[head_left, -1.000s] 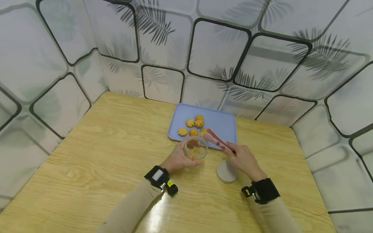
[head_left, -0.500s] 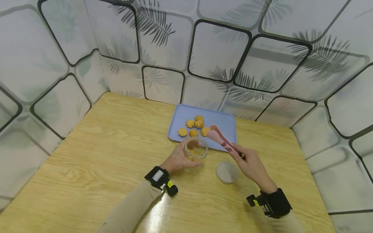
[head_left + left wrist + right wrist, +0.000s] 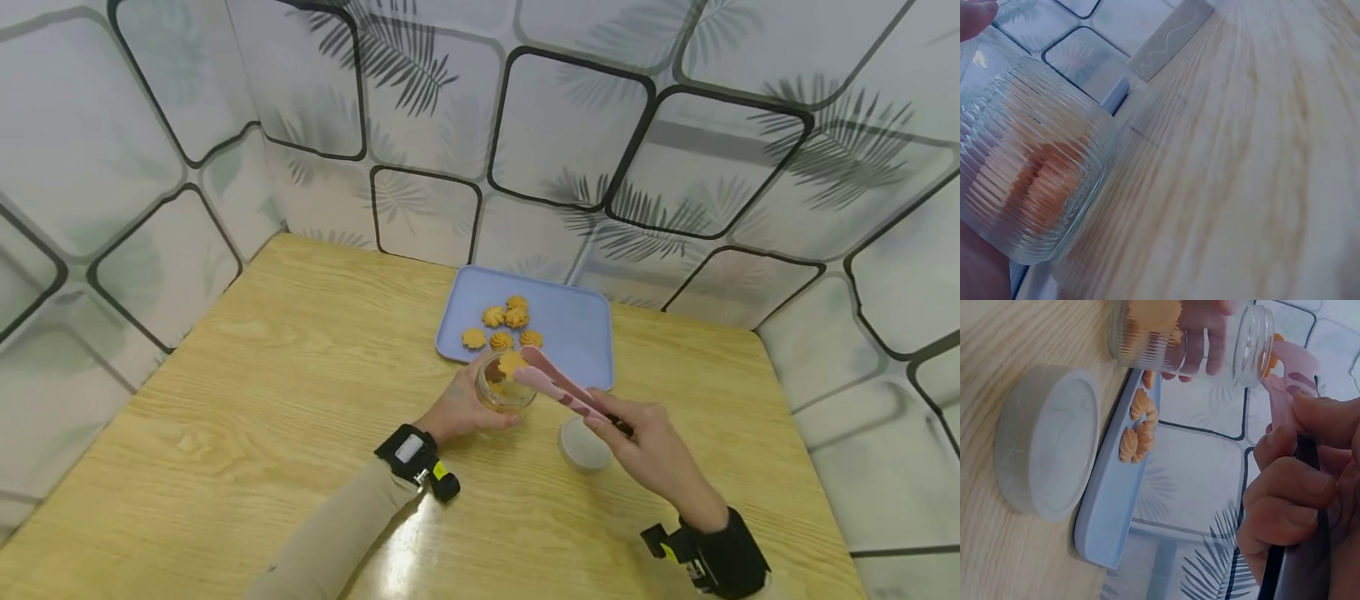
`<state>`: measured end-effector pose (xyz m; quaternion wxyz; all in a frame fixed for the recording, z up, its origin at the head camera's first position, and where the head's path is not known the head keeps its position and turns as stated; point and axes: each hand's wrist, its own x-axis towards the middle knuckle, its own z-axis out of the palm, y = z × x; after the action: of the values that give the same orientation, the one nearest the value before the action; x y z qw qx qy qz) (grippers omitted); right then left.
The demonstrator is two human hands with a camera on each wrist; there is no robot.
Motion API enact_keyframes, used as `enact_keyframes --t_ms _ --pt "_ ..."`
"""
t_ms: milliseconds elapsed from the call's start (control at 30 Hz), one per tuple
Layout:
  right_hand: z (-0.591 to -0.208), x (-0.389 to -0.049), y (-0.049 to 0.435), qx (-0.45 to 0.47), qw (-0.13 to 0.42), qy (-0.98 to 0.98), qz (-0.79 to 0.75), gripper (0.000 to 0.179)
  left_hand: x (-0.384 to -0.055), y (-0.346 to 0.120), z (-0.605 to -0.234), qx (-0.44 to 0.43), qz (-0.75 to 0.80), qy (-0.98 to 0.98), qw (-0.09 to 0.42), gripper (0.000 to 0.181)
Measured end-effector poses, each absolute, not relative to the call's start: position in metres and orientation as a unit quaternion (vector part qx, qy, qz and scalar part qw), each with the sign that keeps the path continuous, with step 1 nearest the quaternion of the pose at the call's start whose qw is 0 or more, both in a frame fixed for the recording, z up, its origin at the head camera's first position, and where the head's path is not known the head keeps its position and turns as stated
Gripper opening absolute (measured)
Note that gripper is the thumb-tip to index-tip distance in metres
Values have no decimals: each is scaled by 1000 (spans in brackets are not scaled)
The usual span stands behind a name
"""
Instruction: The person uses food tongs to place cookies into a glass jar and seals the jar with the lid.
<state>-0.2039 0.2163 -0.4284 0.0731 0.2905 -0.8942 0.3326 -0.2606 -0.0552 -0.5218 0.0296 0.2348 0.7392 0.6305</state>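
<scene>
My left hand (image 3: 463,408) grips a clear ribbed glass jar (image 3: 1054,125) around its side. Cookies (image 3: 1054,187) lie in the bottom of the jar. My right hand (image 3: 656,446) holds pink tongs (image 3: 573,397) with dark handles, fingers curled round them. Between the tongs' tips is a golden cookie (image 3: 512,364), right at the jar's mouth. In the right wrist view, that cookie shows partly behind the tips at the jar's rim (image 3: 1260,347).
A blue tray (image 3: 577,329) with several piped cookies (image 3: 493,317) lies behind the jar, near the wall. On the wooden table (image 3: 300,375), below the tongs, rests a round whitish lid (image 3: 585,447). Patterned curtain-like walls (image 3: 427,217) enclose the table's back and sides.
The tongs took hold of a cookie at the tray's front, and my right hand has carried it over to the jar's mouth. My left hand and the jar stay about where they were.
</scene>
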Motion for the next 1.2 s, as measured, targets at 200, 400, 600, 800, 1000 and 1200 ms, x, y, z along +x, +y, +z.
enact_keyframes --t_ms 200,400,600,800,1000,1200 --pt "-428 -201 216 295 72 -897 320 34 -259 -54 -519 232 642 730 43 102" --pt "-425 -201 215 306 70 -902 296 38 -259 -55 -519 232 656 717 46 94" --pt "-423 -200 215 313 79 -906 276 41 -260 -55 -518 238 655 715 47 91" --pt "-419 -199 214 314 69 -912 254 44 -261 -54 -519 234 660 712 52 93" --pt "-416 -199 214 311 50 -917 246 46 -258 -54 -511 256 663 702 41 84" --pt "-416 -203 218 294 40 -914 277 44 -249 -56 -492 276 671 687 36 76"
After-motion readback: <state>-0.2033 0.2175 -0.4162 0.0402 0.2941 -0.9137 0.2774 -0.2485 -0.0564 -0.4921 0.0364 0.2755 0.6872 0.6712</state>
